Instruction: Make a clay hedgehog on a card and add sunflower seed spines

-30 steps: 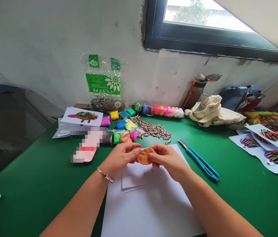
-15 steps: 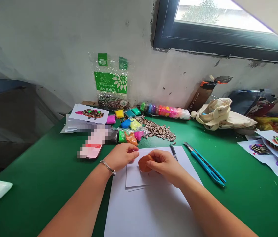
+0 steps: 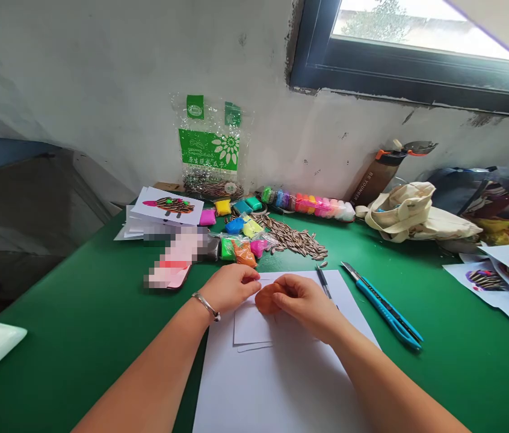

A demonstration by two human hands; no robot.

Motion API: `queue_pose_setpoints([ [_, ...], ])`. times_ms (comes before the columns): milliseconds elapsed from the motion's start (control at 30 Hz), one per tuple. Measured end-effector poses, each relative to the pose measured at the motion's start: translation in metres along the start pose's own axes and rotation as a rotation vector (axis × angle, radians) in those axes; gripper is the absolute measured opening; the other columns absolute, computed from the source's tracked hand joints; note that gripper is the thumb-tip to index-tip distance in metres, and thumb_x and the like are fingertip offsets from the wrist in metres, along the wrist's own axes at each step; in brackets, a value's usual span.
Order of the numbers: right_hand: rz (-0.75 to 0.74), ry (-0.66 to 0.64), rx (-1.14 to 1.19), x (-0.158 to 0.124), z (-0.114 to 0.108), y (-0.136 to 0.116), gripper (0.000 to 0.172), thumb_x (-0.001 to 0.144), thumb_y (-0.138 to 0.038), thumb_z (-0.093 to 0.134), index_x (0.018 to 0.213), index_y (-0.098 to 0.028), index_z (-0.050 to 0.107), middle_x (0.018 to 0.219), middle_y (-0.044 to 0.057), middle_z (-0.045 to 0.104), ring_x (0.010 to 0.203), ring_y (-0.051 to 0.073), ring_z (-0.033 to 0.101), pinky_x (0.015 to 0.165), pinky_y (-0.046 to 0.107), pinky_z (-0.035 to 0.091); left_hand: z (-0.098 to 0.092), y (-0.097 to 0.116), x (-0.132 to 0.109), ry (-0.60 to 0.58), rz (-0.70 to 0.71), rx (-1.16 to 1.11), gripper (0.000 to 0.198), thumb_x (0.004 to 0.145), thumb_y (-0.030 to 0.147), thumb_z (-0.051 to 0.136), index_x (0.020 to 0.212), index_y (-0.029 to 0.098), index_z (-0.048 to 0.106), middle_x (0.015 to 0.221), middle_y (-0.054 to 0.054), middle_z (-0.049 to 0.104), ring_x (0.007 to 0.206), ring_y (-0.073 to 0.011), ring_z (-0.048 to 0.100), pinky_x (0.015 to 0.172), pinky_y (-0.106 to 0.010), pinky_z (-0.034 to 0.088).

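Holding orange clay (image 3: pixel 267 299), right grip (image 3: pixel 302 300) clamped on it, left grip (image 3: pixel 230 287) curled alongside

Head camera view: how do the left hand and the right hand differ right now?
The right hand curls over the orange clay, its fingers covering much of it, while the left hand sits beside the clay, not clearly touching it. The left hand has a silver bangle at the wrist; the right has none. Both hands are bare and held above the white paper sheet.
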State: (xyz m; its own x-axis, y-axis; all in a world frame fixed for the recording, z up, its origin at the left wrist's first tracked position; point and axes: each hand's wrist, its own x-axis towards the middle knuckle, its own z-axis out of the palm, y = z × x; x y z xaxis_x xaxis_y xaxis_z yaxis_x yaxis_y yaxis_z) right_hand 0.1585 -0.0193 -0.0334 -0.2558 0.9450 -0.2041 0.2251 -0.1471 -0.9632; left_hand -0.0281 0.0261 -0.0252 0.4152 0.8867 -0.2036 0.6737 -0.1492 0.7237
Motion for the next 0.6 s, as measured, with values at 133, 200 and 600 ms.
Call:
queue_pose_setpoints([
  [133,-0.001,0.073,-0.137,0.0,0.0,-0.001,0.008,0.074,-0.024,0.055,0.067,-0.02,0.053,0.07,-0.002,0.065,0.071,0.016,0.059,0.062,0.026,0.04,0.0,0.001,-0.001,-0.008,0.02,0.025,0.027,0.077,0.034,0.053,0.089,0.019,0.071,0.083,-0.004,0.07,0.075,-0.0194,0.061,0.06,-0.024,0.039],
  [200,0.0,0.099,-0.2,0.001,-0.001,0.001,0.007,0.073,-0.025,0.057,0.068,-0.02,0.056,0.073,-0.001,0.065,0.071,0.016,0.058,0.061,0.025,0.039,0.0,0.003,-0.002,-0.017,0.024,0.044,0.023,0.075,0.035,0.056,0.086,0.019,0.07,0.079,-0.002,0.067,0.072,-0.0182,0.059,0.058,-0.024,0.037],
  [600,-0.004,0.13,-0.255,0.002,-0.001,0.007,0.011,0.075,-0.031,0.06,0.077,-0.021,0.062,0.078,0.0,0.068,0.071,0.017,0.057,0.06,0.025,0.039,0.005,0.012,-0.006,0.012,0.049,0.204,0.006,0.068,0.023,0.059,0.063,0.021,0.056,0.066,0.003,0.055,0.063,-0.0151,0.049,0.051,-0.026,0.023],
])
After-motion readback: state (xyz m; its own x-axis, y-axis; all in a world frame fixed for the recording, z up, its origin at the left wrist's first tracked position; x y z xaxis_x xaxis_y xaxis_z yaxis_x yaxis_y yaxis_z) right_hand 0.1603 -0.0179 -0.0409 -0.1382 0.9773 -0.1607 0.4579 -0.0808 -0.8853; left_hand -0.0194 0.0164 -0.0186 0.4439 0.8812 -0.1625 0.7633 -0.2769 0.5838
